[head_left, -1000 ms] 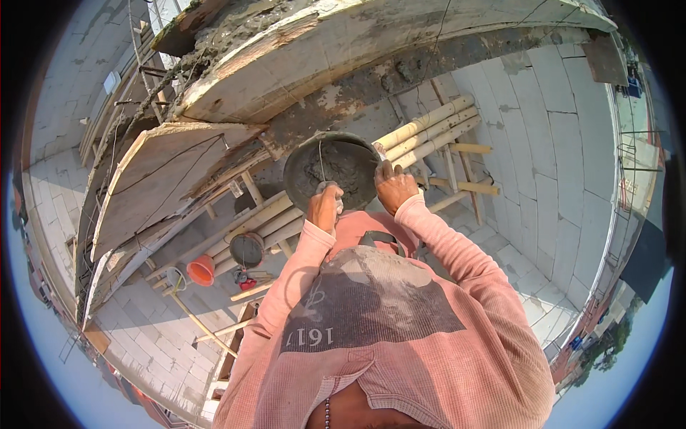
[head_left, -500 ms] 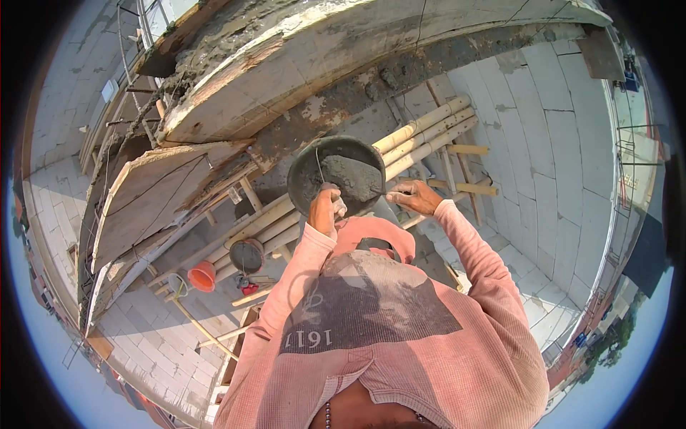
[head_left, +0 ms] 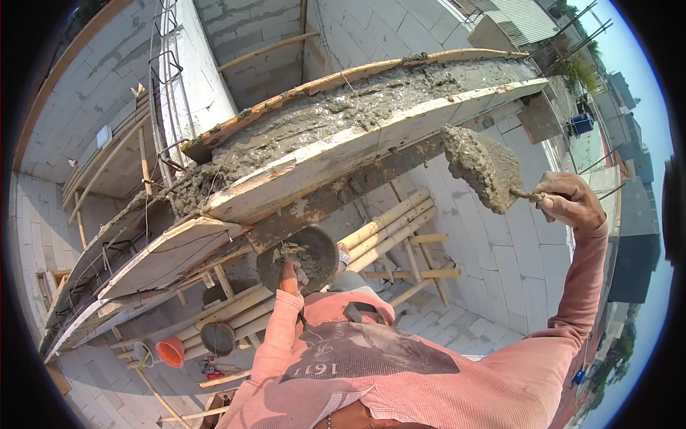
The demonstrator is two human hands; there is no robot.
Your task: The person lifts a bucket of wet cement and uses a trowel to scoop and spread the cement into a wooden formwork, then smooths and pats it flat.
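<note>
My right hand (head_left: 568,200) is raised at the right, closed on the thin handle of a trowel (head_left: 532,196), whose blade is heaped with wet grey mortar (head_left: 479,164). My left hand (head_left: 291,279) is closed at the dark bucket (head_left: 300,250), gripping its wire handle, with some mortar (head_left: 286,254) inside. Above them a long wooden formwork (head_left: 371,143) holds wet, lumpy concrete (head_left: 307,121); the loaded trowel hangs just below and outside its near board at the right.
Bundled bamboo poles (head_left: 386,229) lie below among block walls (head_left: 522,279). An orange bucket (head_left: 170,350) and another dark bucket (head_left: 218,338) are at lower left. A rebar cage (head_left: 168,71) stands at upper left, by a board (head_left: 168,257). Rooftops lie at the far right.
My right hand has left the bucket and risen up and right with a trowel of mortar. The bucket looks emptier. The view has tilted, showing more of the formwork's top.
</note>
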